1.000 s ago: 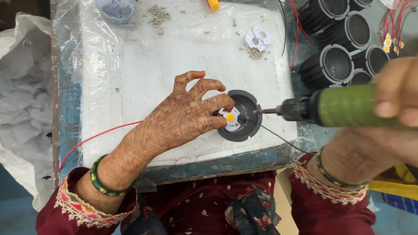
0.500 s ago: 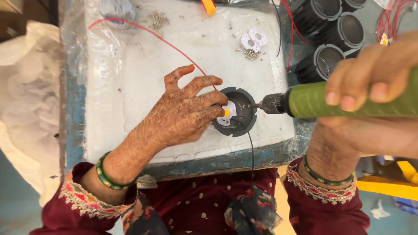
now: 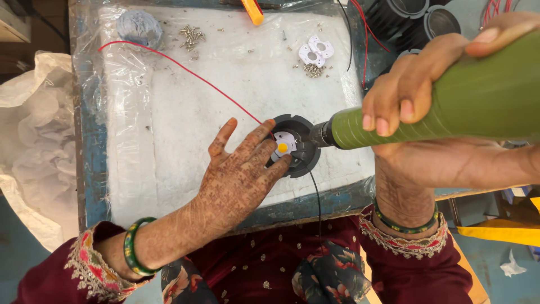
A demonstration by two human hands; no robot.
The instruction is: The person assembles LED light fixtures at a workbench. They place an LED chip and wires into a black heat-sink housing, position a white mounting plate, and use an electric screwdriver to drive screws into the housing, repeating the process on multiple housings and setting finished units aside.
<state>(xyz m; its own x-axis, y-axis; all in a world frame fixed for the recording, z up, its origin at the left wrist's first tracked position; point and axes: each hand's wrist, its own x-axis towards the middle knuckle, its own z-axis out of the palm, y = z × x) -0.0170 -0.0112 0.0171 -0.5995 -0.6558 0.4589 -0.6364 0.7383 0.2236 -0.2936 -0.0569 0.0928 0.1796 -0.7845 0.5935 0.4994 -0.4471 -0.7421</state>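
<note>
Up past the grip there's a little pile of loose screws [image 3: 191, 37] and a crumpled clear plastic wad [image 3: 139, 27] near the far corner of the foam-topped board [image 3: 185, 141]. Two white plastic holders [image 3: 315, 52] sit with more screws just beyond the grip. An orange tool handle [image 3: 253, 11] pokes in at the far edge. Black round housings [image 3: 427, 22] are stacked off to the right, and crinkled white plastic sheeting [image 3: 34, 152] lies well off to the left.

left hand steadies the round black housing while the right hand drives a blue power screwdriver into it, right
Not quite: the head view shows the power screwdriver is green, not blue. The rest holds: the left hand steadies the round black housing on the white foam pad, and the right hand drives the tool into it.
</note>
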